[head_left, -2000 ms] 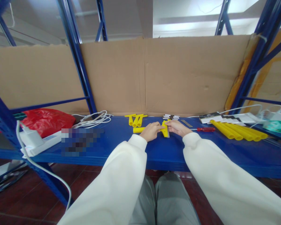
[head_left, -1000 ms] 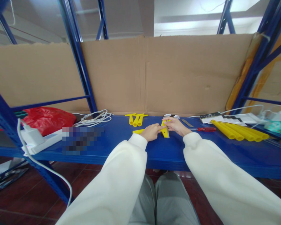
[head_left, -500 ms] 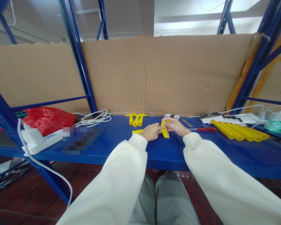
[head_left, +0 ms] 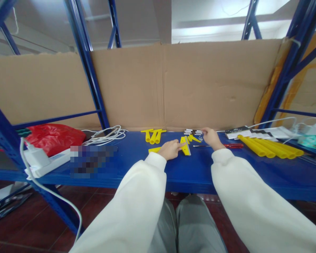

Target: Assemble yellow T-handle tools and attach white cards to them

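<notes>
My left hand (head_left: 169,149) is closed around a yellow scraper (head_left: 185,149), whose pale metal blade edge faces right. Part of its handle (head_left: 154,150) shows left of the hand. My right hand (head_left: 212,138) is apart from the scraper, farther back, with fingertips pinched together at the right end of some white-and-black blade packs (head_left: 192,132). What the fingertips hold, if anything, is too small to make out. Small yellow pieces (head_left: 194,138) and tiny silvery bits (head_left: 200,138) lie between the hands. A screwdriver (head_left: 233,146) with a red handle passes partly behind the right wrist.
Three yellow scrapers (head_left: 153,136) lie at the back. Several yellow tubular handles (head_left: 270,147) are on the right, beside a black-and-white box (head_left: 237,132). On the left are coiled white cable (head_left: 107,134), a red bag (head_left: 55,137) and a power strip (head_left: 53,160). Cardboard (head_left: 200,84) stands behind.
My right hand has left the scraper and moved right and back, uncovering small yellow pieces and silvery bits. It now covers where a flat metal strip lay. My left hand stays on the scraper.
</notes>
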### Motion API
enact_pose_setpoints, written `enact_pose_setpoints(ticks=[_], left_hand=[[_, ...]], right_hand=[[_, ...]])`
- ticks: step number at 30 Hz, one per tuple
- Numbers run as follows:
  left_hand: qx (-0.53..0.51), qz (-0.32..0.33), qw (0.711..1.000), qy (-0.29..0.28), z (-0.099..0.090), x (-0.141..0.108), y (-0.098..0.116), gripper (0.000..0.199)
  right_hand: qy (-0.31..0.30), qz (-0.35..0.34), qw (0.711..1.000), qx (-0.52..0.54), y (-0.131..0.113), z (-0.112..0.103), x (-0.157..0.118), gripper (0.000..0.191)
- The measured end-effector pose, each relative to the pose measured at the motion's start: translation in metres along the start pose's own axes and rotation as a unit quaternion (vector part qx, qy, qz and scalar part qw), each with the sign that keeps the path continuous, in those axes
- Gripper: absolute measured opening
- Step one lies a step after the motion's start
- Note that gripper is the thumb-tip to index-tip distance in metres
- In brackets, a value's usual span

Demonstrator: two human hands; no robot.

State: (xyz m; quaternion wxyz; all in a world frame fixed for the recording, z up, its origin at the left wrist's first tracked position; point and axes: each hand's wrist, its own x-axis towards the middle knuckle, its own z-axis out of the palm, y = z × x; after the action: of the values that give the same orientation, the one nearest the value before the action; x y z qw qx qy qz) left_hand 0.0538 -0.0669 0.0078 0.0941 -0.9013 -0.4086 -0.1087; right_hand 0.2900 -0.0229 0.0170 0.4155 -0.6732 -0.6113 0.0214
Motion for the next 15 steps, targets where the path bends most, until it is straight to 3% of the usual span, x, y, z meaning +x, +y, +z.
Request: enact_pose_setpoints(ticks=[5,15], left_hand=[[-0.003,-0.002,1.0,-0.021,0.0,-0.001,-0.001,0.043],[-0.03,0.008,0.999,-0.015,0.003,0.001,-0.002,0.044]], right_hand=[[-0.102,0.053,0.979,-0.167,0.023,-0.007,0.002,0.049],[-0.143,0.035,0.968,-0.204,0.027,0.0,0.002,0.05]])
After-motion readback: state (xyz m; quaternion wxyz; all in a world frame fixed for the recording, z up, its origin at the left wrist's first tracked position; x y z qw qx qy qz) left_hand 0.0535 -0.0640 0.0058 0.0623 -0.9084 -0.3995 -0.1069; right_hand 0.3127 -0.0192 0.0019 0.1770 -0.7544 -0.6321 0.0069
